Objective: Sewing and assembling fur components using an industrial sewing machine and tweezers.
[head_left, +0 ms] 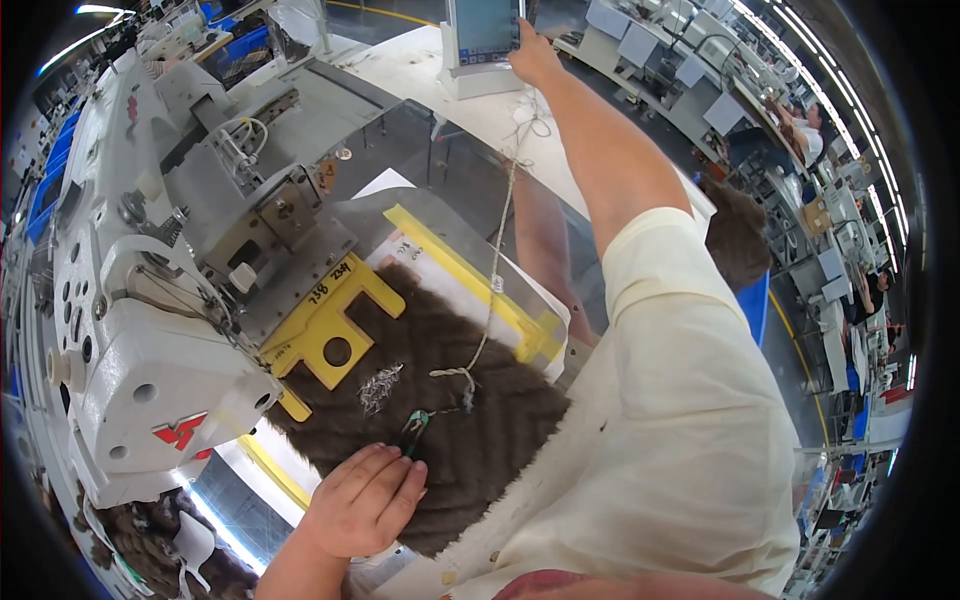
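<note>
Left hand (365, 505): closed round snips (415, 430), over fur (505, 435) | Right hand (537, 58): half open, empty, finger at screen (485, 30) | Risk: snagged cord (498, 240) could drag fur

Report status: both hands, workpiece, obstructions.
Left hand holding green tool over brown fur. Right hand at screen. Cord and silvery thread clump on fur.

Handwritten black digits (328, 283) run along the yellow plate's (322, 352) upper edge; a red logo (180, 431) marks the machine (150, 375).
</note>
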`<state>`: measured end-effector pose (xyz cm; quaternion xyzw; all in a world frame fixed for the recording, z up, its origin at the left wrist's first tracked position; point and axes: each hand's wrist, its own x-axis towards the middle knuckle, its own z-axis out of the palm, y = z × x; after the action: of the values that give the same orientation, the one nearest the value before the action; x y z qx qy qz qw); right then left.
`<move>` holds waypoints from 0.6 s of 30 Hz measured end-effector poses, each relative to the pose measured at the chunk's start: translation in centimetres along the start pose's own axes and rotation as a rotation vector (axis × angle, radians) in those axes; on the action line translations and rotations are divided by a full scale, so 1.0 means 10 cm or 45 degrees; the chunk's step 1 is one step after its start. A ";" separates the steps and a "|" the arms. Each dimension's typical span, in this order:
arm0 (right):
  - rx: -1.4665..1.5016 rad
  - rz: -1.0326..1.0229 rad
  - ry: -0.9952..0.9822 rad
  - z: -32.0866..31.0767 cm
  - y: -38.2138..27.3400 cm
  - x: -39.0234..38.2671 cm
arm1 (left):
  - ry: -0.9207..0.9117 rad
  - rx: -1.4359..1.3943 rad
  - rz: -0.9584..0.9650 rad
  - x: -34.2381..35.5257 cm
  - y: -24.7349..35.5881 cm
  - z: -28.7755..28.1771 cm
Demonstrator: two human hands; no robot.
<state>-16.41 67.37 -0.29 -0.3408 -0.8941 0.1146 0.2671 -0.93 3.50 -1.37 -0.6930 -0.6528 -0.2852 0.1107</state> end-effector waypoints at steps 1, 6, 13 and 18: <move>0.003 -0.003 -0.001 0.01 -0.01 -0.01 | 0.008 -0.006 0.009 0.00 -0.01 0.00; 0.011 -0.057 0.078 0.01 0.00 -0.02 | 0.003 0.007 0.002 -0.01 -0.01 0.01; -0.024 -0.042 0.017 0.04 -0.04 0.02 | -0.014 0.015 -0.011 -0.08 0.01 -0.01; -0.396 -0.250 -0.073 0.37 0.29 0.47 | 0.020 0.032 -0.031 -0.05 -0.01 0.03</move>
<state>-19.78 72.63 -2.58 -0.2855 -0.9373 -0.0420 0.1955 -0.96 3.22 -1.87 -0.6812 -0.6639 -0.2837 0.1210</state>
